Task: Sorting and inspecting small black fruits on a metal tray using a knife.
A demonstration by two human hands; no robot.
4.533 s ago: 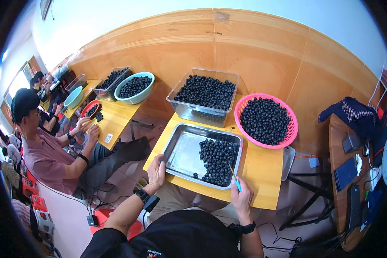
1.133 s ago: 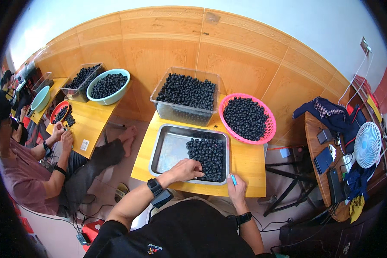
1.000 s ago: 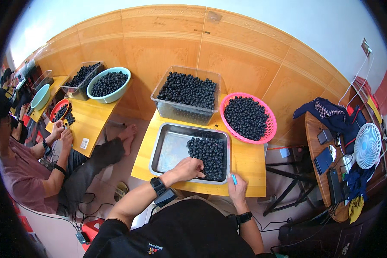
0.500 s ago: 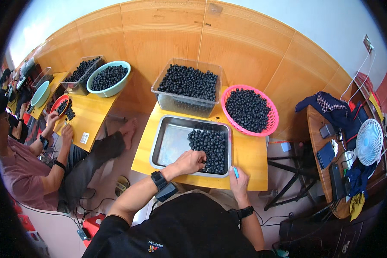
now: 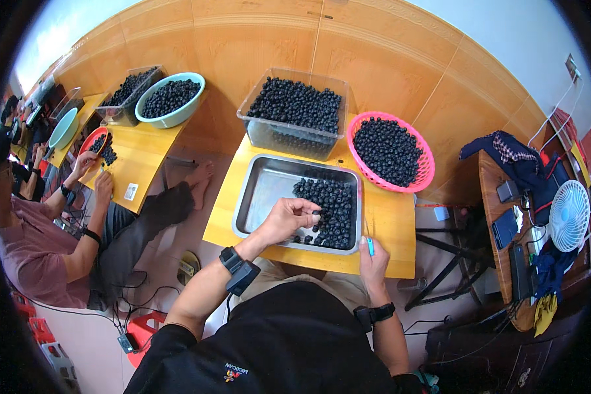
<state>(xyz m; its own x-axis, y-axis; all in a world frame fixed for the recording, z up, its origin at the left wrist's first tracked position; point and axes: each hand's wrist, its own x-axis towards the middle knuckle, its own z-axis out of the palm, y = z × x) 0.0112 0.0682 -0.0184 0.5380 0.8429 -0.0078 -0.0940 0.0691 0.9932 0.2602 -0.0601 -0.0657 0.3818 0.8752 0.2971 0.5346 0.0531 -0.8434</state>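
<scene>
A steel tray [image 5: 262,190] lies on a small yellow table [image 5: 387,223], with a heap of dark round berries [image 5: 328,210] on its right half. My left hand [image 5: 285,220] hovers over the tray's near edge and pinches a berry from the heap between fingertips. My right hand [image 5: 372,259] rests at the table's front edge, to the right of the tray, gripping a thin blue-handled tool [image 5: 368,241] that points away from me. Both wrists wear dark bands.
Behind the tray stand a clear tub [image 5: 294,111] and a pink basket [image 5: 391,151], both full of berries. A seated person [image 5: 52,236] works at another yellow table on the left with more tubs and bowls. A side table with a fan [image 5: 568,213] is at the right.
My left hand came off the tray's near left rim, moved right to the berry heap and closed on a berry. My right hand has stayed at the table's front edge with the tool.
</scene>
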